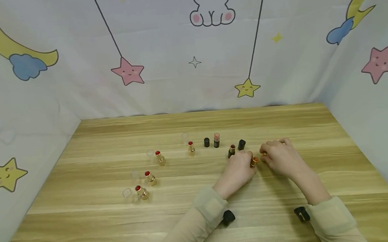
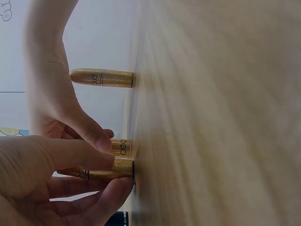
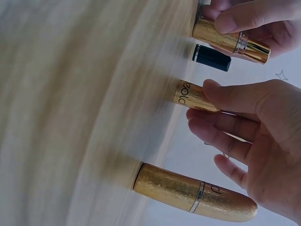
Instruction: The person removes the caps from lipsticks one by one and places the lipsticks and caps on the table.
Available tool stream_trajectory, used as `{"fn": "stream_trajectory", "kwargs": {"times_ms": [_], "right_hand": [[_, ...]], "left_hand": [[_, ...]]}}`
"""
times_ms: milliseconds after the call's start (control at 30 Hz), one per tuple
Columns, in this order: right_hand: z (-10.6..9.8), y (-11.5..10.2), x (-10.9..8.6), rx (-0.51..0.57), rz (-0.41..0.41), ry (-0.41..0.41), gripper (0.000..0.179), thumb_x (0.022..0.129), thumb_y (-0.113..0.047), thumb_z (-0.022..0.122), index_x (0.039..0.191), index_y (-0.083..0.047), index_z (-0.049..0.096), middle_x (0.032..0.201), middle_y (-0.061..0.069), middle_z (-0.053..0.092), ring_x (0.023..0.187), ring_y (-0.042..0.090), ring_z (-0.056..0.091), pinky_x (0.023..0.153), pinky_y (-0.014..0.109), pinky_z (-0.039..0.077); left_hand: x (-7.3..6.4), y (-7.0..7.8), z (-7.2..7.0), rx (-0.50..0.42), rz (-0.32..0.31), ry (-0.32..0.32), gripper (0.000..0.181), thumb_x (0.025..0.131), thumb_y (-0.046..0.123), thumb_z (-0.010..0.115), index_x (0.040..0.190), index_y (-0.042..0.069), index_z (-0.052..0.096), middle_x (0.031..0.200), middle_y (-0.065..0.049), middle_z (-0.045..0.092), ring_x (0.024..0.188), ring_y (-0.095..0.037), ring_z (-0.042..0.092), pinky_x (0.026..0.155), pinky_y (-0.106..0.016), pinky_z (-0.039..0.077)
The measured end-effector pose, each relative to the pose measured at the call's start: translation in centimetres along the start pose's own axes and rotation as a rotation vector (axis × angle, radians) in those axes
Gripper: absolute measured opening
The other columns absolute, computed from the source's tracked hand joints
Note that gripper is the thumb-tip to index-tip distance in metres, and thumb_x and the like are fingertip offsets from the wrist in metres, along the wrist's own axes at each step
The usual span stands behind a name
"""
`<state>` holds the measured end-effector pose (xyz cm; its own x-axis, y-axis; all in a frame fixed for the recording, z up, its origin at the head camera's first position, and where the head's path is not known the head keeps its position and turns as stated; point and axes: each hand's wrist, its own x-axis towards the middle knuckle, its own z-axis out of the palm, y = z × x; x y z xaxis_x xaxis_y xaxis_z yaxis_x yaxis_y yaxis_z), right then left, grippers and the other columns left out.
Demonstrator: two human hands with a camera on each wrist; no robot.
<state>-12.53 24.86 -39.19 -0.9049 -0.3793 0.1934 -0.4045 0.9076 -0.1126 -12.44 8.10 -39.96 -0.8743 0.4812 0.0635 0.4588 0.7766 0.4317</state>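
Observation:
In the head view my left hand point(image 1: 236, 169) holds an uncapped gold lipstick point(image 1: 254, 162) with an orange-red tip, upright on the table. Its thumb and fingers are around the gold base point(image 3: 214, 36), seen in the right wrist view. Just to the right, my right hand point(image 1: 279, 158) pinches a short gold cap point(image 3: 187, 95) between thumb and fingers, its lettered end close to the tabletop. Beyond the right hand stands a closed gold lipstick point(image 3: 176, 188), mostly hidden by that hand in the head view. A dark lipstick point(image 1: 231, 151) stands uncapped behind my left hand, beside its black cap point(image 1: 241, 144).
Several gold lipsticks with red tips, such as this front one point(image 1: 142, 192), stand uncapped on the left, with clear caps point(image 1: 126, 192) beside them. A pink lipstick point(image 1: 216, 140) and a small black cap point(image 1: 206, 142) are at the back. A patterned curtain point(image 1: 166, 89) encloses the wooden table point(image 1: 97, 221).

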Motion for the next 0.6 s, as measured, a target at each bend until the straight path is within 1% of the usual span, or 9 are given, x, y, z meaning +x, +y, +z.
{"fn": "stream_trajectory", "kwargs": {"times_ms": [133, 300, 467, 600], "right_hand": [[0.1, 0.0, -0.1, -0.001, -0.001, -0.011, 0.015, 0.082, -0.015, 0.074, 0.094, -0.007, 0.069, 0.093, 0.007, 0.071, 0.092, 0.029, 0.066, 0.091, 0.051, 0.036], [-0.2, -0.1, -0.1, 0.002, 0.009, -0.01, 0.02, 0.082, -0.016, 0.074, 0.098, -0.006, 0.068, 0.098, 0.009, 0.071, 0.097, 0.032, 0.065, 0.095, 0.055, 0.035], [-0.9, -0.3, -0.4, 0.003, 0.039, -0.013, 0.024, 0.082, -0.02, 0.074, 0.101, -0.006, 0.068, 0.101, 0.011, 0.07, 0.104, 0.036, 0.062, 0.098, 0.059, 0.033], [-1.9, -0.5, -0.9, 0.007, 0.068, -0.006, 0.028, 0.082, -0.022, 0.074, 0.104, -0.005, 0.068, 0.106, 0.015, 0.07, 0.108, 0.039, 0.06, 0.099, 0.059, 0.033]], "left_hand": [[0.0, -0.1, 0.0, -0.006, -0.001, -0.005, 0.011, 0.082, 0.016, 0.07, 0.081, 0.011, 0.06, 0.074, 0.002, 0.057, 0.06, -0.007, 0.047, 0.049, -0.018, 0.036], [0.0, -0.1, 0.0, 0.014, 0.004, -0.004, 0.012, 0.082, 0.017, 0.07, 0.084, 0.011, 0.06, 0.076, 0.002, 0.057, 0.061, -0.007, 0.048, 0.049, -0.018, 0.036], [-0.2, 0.0, 0.1, 0.036, 0.012, 0.019, 0.014, 0.083, 0.02, 0.07, 0.088, 0.013, 0.059, 0.079, 0.003, 0.057, 0.065, -0.007, 0.05, 0.051, -0.019, 0.037], [-0.5, 0.3, -0.4, 0.039, 0.029, 0.045, 0.015, 0.085, 0.022, 0.07, 0.089, 0.012, 0.06, 0.078, 0.003, 0.056, 0.065, -0.007, 0.049, 0.051, -0.018, 0.036]]}}
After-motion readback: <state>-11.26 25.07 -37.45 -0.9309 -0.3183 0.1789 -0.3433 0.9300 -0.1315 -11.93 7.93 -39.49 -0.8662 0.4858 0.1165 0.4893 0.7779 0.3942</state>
